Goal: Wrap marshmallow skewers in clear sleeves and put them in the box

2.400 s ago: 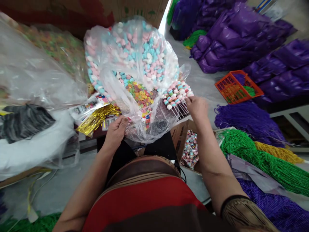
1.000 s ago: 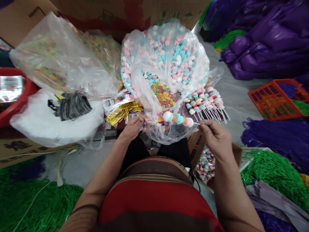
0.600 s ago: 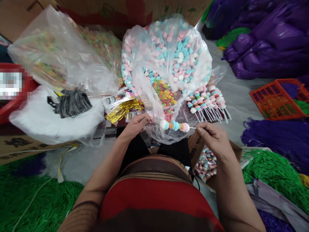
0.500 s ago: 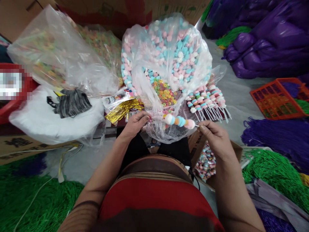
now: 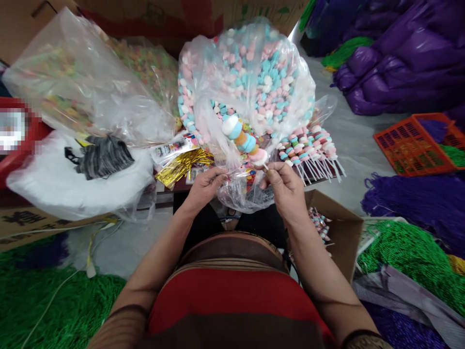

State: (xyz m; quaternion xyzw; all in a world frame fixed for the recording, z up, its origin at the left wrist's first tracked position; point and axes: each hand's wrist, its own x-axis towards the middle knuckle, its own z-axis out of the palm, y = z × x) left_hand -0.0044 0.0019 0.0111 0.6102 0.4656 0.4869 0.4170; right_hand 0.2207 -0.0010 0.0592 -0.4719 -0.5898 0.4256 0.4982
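Note:
My right hand (image 5: 285,186) pinches the white stick of a candy skewer (image 5: 247,141), threaded with white, blue, orange and pink soft pieces. The skewer tilts up and left, over the mouth of the big bag. My left hand (image 5: 209,186) is closed, thumb against forefinger, at the edge of clear plastic (image 5: 238,180) that looks like a small bag with coloured print. Where this plastic ends and the big bag begins is hard to see. Behind both hands stands the big clear bag of pink, blue and white candies (image 5: 269,82). Finished-looking skewers (image 5: 308,145) lie in a pile to the right.
Clear bags of ring candies (image 5: 69,92) stand at back left. Gold twist ties (image 5: 183,167) and a grey striped cloth item (image 5: 105,157) lie nearer. An open carton (image 5: 341,232) sits low right, before an orange crate (image 5: 417,145) and purple sacks (image 5: 407,63).
My right hand has moved left, closer to my left hand. The skewer has swung from nearly level to tilted upward. My left hand stays almost in place.

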